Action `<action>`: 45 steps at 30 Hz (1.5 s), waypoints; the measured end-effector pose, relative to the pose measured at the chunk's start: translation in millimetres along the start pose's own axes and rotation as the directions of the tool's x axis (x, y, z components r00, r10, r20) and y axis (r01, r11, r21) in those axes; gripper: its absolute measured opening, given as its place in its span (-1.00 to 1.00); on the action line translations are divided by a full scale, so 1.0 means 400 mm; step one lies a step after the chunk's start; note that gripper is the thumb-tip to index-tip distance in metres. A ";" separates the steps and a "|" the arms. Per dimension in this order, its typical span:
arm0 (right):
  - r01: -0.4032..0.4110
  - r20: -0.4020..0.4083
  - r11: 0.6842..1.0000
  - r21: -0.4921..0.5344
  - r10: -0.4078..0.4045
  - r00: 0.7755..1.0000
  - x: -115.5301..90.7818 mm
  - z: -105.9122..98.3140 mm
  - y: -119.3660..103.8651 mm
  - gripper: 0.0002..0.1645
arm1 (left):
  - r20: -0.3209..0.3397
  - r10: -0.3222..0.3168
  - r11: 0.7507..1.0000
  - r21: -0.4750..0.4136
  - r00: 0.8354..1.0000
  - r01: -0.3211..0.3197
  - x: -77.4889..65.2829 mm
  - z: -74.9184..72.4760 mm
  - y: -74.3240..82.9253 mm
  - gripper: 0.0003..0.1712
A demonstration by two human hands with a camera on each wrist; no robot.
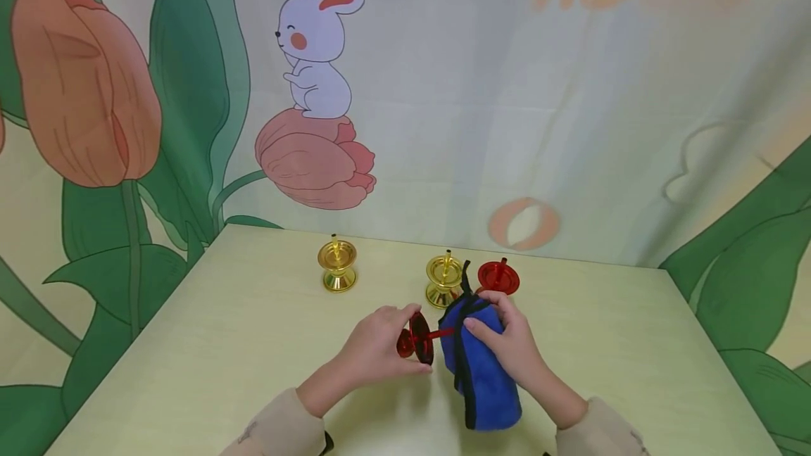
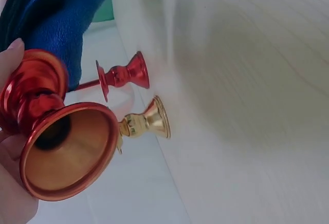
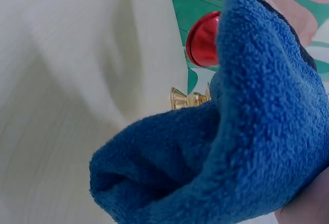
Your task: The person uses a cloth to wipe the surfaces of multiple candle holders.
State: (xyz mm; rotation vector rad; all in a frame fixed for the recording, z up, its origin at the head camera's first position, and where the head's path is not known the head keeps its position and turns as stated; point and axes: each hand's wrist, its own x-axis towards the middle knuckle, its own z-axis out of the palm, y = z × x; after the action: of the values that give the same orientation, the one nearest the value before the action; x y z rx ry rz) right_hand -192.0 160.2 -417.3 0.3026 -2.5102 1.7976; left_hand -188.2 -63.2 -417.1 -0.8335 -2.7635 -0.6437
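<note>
My left hand point(image 1: 380, 349) grips a shiny red candlestick point(image 1: 419, 338) by its dish rim, thumb above and fingers below. The candlestick lies tipped on its side above the table, its spike pointing right and its hollow base point(image 2: 72, 152) facing the left wrist camera. A blue cloth with black edging point(image 1: 488, 371) hangs from my right hand point(image 1: 513, 336), pinched between thumb and fingers. The spike's end reaches the cloth's upper left edge and is hidden there. In the right wrist view the folded cloth point(image 3: 267, 111) covers most of the right hand.
Behind the hands stand a gold candlestick point(image 1: 443, 276) and another red candlestick point(image 1: 498, 275), partly covered by the cloth and right hand. A second gold candlestick point(image 1: 338, 266) stands farther left on the pale wooden table point(image 1: 253, 315). A printed curtain point(image 1: 431, 90) hangs along the back edge.
</note>
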 end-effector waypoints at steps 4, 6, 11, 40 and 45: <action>-0.046 0.005 0.998 0.039 0.046 0.999 0.002 -0.008 0.009 -0.54 | -0.077 -0.047 0.997 -0.060 0.996 0.042 -0.002 -0.004 -0.001 -0.08; -0.068 0.025 0.997 0.047 0.067 0.997 0.001 -0.004 0.011 -0.53 | -0.108 -0.040 0.996 -0.090 0.993 0.030 -0.002 -0.002 0.001 -0.09; -0.117 0.094 0.992 0.056 0.111 0.989 0.000 0.018 0.013 -0.50 | -0.124 -0.001 0.993 -0.118 0.992 -0.014 0.000 0.003 0.011 -0.13; -0.102 0.260 0.990 0.101 0.073 0.963 -0.002 0.018 -0.010 -0.43 | -0.348 0.359 0.930 0.213 0.866 -0.300 -0.006 0.009 0.014 0.04; -0.067 0.274 0.996 0.062 0.048 0.960 -0.002 0.034 -0.011 -0.43 | -0.357 0.404 0.914 0.175 0.842 -0.365 -0.006 0.008 0.020 0.07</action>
State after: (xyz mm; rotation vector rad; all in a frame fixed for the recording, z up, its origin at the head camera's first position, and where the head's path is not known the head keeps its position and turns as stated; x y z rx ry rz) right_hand -189.2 146.4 -417.8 0.5199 -2.6614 1.9948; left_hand -182.0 -56.8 -418.0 -1.0689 -2.1671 -0.5180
